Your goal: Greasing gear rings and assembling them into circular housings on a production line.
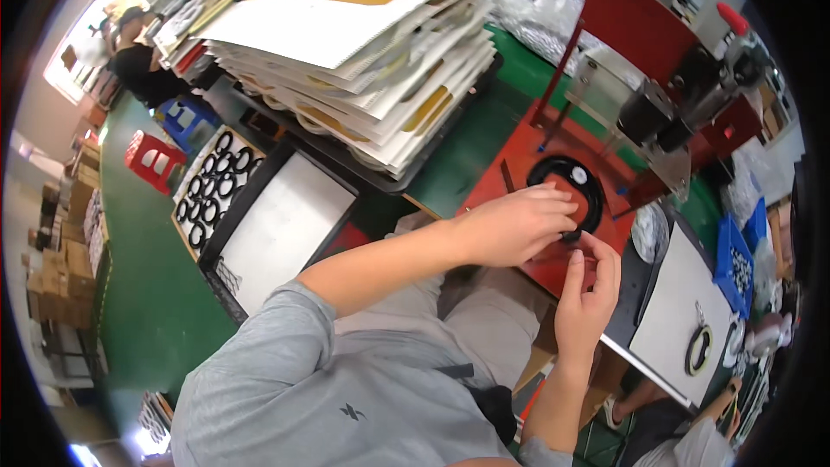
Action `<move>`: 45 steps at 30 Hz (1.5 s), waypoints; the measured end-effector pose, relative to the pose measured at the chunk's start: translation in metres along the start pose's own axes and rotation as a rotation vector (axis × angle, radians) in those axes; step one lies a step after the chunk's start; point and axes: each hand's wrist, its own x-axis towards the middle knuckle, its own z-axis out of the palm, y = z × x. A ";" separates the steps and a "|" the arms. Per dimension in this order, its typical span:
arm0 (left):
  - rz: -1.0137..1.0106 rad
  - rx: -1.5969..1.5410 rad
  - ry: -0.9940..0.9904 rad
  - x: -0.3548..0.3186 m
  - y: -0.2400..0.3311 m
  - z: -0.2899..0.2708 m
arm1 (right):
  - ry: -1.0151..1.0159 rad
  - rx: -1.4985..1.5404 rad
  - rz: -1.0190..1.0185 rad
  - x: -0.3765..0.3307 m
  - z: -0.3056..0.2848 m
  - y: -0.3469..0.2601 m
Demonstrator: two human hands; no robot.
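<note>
A black ring (pixel 595 195) lies on the red base plate (pixel 543 143) of a bench press. My left hand (pixel 519 225) reaches across the ring's near left side, fingers stretched and close together; whether they press on it I cannot tell. At the ring's near edge, my right hand (pixel 588 298) is held palm inward, thumb and fingers apart, fingertips beside a small dark part (pixel 571 235). A round white spot (pixel 578 175) shows on the ring's inner side. My left hand hides part of the ring.
The press head (pixel 647 112) stands over the plate's far right. Left are a black-rimmed tray (pixel 294 216) and a board of black rings (pixel 212 186). Beyond rises a stack of white sheets (pixel 346 60) topped by yellowish rings. A white board (pixel 683 320) and blue bin (pixel 735 268) lie right; people work nearby.
</note>
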 end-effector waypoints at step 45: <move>-1.428 -0.321 -0.571 -0.147 0.036 -0.137 | -0.957 0.676 0.351 -0.078 0.065 -0.040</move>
